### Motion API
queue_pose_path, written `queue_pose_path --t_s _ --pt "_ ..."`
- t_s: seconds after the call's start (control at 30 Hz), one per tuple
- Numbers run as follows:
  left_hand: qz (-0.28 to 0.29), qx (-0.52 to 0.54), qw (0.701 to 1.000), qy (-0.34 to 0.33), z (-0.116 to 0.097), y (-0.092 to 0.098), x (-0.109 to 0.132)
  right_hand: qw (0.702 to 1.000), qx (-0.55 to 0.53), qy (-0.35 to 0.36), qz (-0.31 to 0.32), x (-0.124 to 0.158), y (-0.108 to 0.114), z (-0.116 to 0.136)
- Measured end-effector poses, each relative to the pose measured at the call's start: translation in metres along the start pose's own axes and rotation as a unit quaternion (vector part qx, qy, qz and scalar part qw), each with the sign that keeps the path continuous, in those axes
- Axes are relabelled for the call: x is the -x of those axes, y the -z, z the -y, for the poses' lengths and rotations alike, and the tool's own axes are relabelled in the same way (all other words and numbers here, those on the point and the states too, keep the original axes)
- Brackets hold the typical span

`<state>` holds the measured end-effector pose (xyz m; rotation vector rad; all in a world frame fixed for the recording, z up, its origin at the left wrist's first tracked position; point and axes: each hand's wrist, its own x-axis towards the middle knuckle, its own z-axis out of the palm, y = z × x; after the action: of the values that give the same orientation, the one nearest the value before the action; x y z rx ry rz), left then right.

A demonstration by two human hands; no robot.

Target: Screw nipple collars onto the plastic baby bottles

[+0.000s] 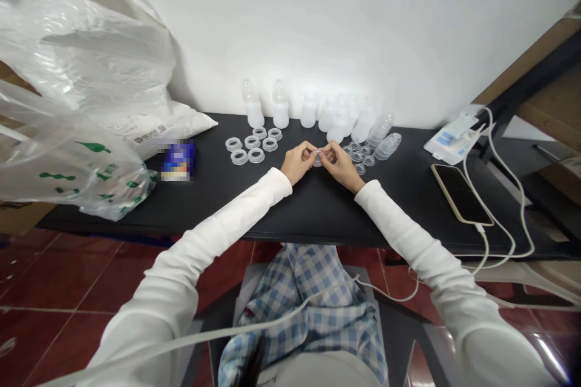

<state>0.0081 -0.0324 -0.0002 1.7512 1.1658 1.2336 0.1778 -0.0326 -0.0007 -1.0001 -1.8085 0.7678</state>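
a long black worktop [218,193] runs under both hands and carries everything. far to the left of the left hand, crumpled white and clear plastic bags [82,72] are piled on the worktop's end, one with green print. beyond both hands, against the white wall [318,12], stands a row of translucent plastic bottles [308,113]. those on the left of the row are upright, and those on the right lean or lie.

well to the right of the right hand lies a dark smartphone [460,193], screen up, with a white cable [499,217] plugged into its near end. farther from the hand sits a flat white box with blue print [449,142].

the left hand [297,162] and the right hand [340,164], both coming out of white sleeves, meet fingertip to fingertip just above the worktop. well apart to the left of the left hand lies a small blue packet [178,160], blurred. between that packet and the left hand, a little beyond it, six clear plastic rings [252,146] lie flat in two rows. just beyond and to the right of the right hand is a cluster of small clear round parts [361,157], with a stack of clear caps [388,145] on its side next to them.

a small clear plastic piece [318,155] sits between the two hands. both pinch it, thumb and forefinger closed on it from either side. its exact shape cannot be told.
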Motion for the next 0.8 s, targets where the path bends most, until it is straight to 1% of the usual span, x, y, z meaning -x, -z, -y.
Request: queue_pose_path --t_s 0.07,0.2,0.27,0.33,0.4,0.5,0.57,0.67,0.8 --pt "-0.003 0.030 0.999 0.011 0.004 -0.001 -0.002 1.000 -0.013 -0.006 -0.002 -0.001 -0.001 -0.002" --pt "-0.034 0.095 0.994 0.048 0.011 -0.003 -0.007 0.999 -0.046 -0.016 -0.026 -0.003 -0.001 -0.004" --pt "-0.038 0.106 0.992 0.051 0.013 -0.003 -0.009 0.998 -0.059 -0.011 -0.019 -0.003 0.000 -0.005" --pt "-0.037 0.106 0.992 0.052 0.013 -0.002 -0.010 0.998 -0.066 -0.004 -0.007 -0.004 0.000 -0.006" --pt "-0.028 0.107 0.992 0.053 0.012 0.000 -0.011 0.998 -0.067 -0.001 -0.007 -0.004 0.000 -0.007" --pt "0.006 0.100 0.994 0.048 0.011 0.002 -0.010 0.998 -0.054 -0.006 -0.021 -0.003 -0.001 -0.009" --pt "0.018 0.089 0.995 0.039 0.010 0.003 -0.009 0.999 -0.042 -0.011 -0.021 -0.002 -0.001 -0.009" --pt "0.010 0.072 0.997 0.017 0.008 0.003 -0.009 0.999 -0.036 -0.008 -0.023 -0.002 -0.003 -0.009" --pt "-0.015 0.040 0.999 0.002 0.004 0.002 -0.008 0.999 -0.026 0.003 -0.042 -0.001 -0.008 -0.005"
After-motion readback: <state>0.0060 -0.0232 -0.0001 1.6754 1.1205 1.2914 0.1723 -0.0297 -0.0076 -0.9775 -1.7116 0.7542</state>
